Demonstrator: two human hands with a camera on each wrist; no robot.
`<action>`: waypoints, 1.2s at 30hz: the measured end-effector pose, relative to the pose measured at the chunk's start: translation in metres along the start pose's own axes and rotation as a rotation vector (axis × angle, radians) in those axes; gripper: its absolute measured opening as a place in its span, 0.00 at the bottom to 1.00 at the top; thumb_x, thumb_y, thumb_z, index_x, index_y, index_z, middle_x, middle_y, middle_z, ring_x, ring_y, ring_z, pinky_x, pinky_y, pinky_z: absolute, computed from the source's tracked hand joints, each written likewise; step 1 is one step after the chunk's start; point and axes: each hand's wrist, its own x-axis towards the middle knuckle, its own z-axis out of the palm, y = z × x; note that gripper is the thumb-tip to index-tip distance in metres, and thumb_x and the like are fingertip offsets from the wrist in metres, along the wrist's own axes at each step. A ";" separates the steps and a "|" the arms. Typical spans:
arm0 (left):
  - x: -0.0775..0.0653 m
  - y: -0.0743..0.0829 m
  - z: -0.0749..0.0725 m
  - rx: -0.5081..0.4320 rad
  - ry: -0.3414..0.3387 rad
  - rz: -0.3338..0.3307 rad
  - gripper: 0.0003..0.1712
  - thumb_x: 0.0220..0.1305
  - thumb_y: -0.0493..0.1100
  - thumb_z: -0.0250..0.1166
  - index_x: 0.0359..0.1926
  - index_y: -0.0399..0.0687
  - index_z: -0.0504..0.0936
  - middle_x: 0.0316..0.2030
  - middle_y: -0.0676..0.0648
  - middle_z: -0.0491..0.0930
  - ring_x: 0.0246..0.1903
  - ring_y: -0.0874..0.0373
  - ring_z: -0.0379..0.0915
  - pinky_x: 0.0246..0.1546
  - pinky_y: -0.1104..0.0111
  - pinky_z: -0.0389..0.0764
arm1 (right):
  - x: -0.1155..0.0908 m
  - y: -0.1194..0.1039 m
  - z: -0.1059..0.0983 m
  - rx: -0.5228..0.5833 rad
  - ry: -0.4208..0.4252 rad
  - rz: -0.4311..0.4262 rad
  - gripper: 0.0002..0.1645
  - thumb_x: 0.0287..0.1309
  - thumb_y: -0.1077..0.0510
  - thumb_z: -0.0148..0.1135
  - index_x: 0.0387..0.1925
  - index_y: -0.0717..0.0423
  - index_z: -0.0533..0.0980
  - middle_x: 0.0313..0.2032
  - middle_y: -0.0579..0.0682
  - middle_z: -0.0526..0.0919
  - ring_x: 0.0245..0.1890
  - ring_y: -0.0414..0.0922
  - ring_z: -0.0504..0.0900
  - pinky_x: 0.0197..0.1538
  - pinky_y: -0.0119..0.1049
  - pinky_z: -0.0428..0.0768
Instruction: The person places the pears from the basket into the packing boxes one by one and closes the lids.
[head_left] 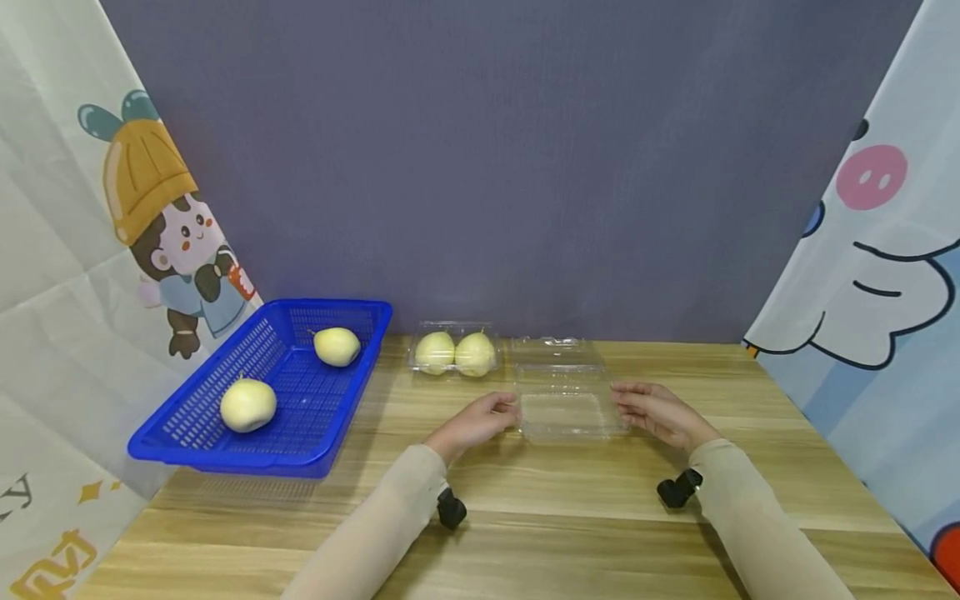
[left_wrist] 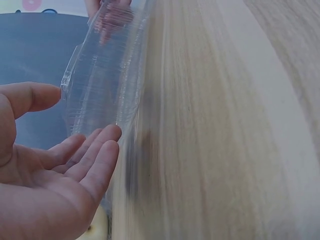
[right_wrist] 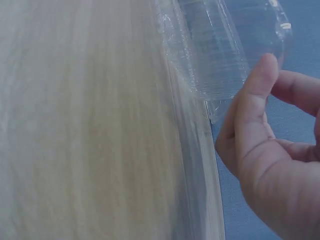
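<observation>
1. Two hands frame an empty clear box (head_left: 567, 408) lying open on the wooden table (head_left: 750, 417), just in front of you.
2. Your left hand (head_left: 476, 423) sits at the box's left edge, fingers (left_wrist: 97, 150) straight and relaxed, tips touching the plastic; nothing clenched.
3. Your right hand (head_left: 656, 412) is at the right edge, thumb (right_wrist: 257, 95) on the rim, fingers loosely bent; firm grasp or not, cannot tell.
4. Second clear box (head_left: 454, 350), holding two pears (head_left: 455, 353), sits just behind and to the left.
5. Blue basket (head_left: 187, 442) on the far left holds two more pears (head_left: 247, 405).
</observation>
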 end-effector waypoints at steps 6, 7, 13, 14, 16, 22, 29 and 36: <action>-0.001 0.002 -0.002 0.007 0.002 -0.011 0.34 0.71 0.45 0.60 0.72 0.35 0.64 0.59 0.39 0.75 0.59 0.45 0.71 0.62 0.52 0.72 | 0.000 -0.001 0.000 0.007 -0.007 0.001 0.35 0.74 0.63 0.52 0.70 0.79 0.51 0.44 0.52 0.78 0.37 0.39 0.80 0.41 0.28 0.82; -0.002 0.002 -0.003 0.010 0.001 -0.011 0.34 0.71 0.45 0.60 0.72 0.35 0.64 0.59 0.39 0.75 0.59 0.45 0.71 0.62 0.52 0.72 | 0.000 -0.001 0.000 0.009 -0.008 0.001 0.35 0.74 0.63 0.52 0.70 0.80 0.51 0.44 0.52 0.78 0.37 0.39 0.80 0.41 0.28 0.82; -0.005 0.005 -0.005 0.068 0.007 -0.004 0.35 0.71 0.48 0.59 0.73 0.35 0.63 0.58 0.41 0.76 0.59 0.45 0.72 0.62 0.52 0.72 | 0.000 0.000 0.000 0.021 -0.012 0.000 0.34 0.73 0.64 0.52 0.70 0.79 0.52 0.43 0.52 0.78 0.36 0.39 0.80 0.40 0.28 0.82; -0.006 0.005 -0.006 0.083 0.010 -0.005 0.36 0.71 0.48 0.59 0.73 0.36 0.63 0.59 0.41 0.76 0.59 0.45 0.72 0.62 0.52 0.72 | 0.000 0.000 0.000 0.022 -0.010 0.001 0.34 0.73 0.64 0.53 0.70 0.79 0.53 0.43 0.53 0.78 0.36 0.39 0.80 0.40 0.28 0.82; -0.008 0.007 -0.008 0.111 0.022 -0.005 0.36 0.71 0.51 0.59 0.73 0.38 0.64 0.60 0.41 0.76 0.60 0.44 0.71 0.62 0.52 0.72 | 0.000 0.001 0.000 0.017 -0.012 0.000 0.34 0.74 0.64 0.52 0.70 0.79 0.52 0.44 0.53 0.77 0.36 0.39 0.80 0.40 0.28 0.82; -0.011 0.011 -0.015 0.180 0.040 0.029 0.37 0.70 0.53 0.61 0.72 0.38 0.65 0.62 0.38 0.74 0.61 0.42 0.71 0.61 0.51 0.73 | 0.000 0.002 -0.001 -0.006 -0.012 0.004 0.37 0.74 0.61 0.53 0.71 0.78 0.50 0.47 0.55 0.75 0.37 0.39 0.80 0.41 0.28 0.82; -0.014 0.020 -0.023 0.380 0.075 0.082 0.32 0.71 0.52 0.59 0.69 0.38 0.70 0.63 0.39 0.75 0.59 0.43 0.73 0.60 0.52 0.74 | 0.000 0.002 -0.002 -0.022 -0.001 -0.005 0.37 0.74 0.61 0.54 0.71 0.78 0.51 0.48 0.56 0.74 0.38 0.40 0.79 0.41 0.28 0.82; -0.011 0.029 -0.029 0.579 0.124 0.136 0.27 0.71 0.49 0.59 0.65 0.40 0.75 0.61 0.42 0.77 0.56 0.45 0.76 0.57 0.54 0.77 | 0.000 0.001 0.000 -0.025 0.000 -0.001 0.34 0.74 0.63 0.52 0.70 0.79 0.52 0.46 0.55 0.75 0.37 0.39 0.79 0.40 0.28 0.82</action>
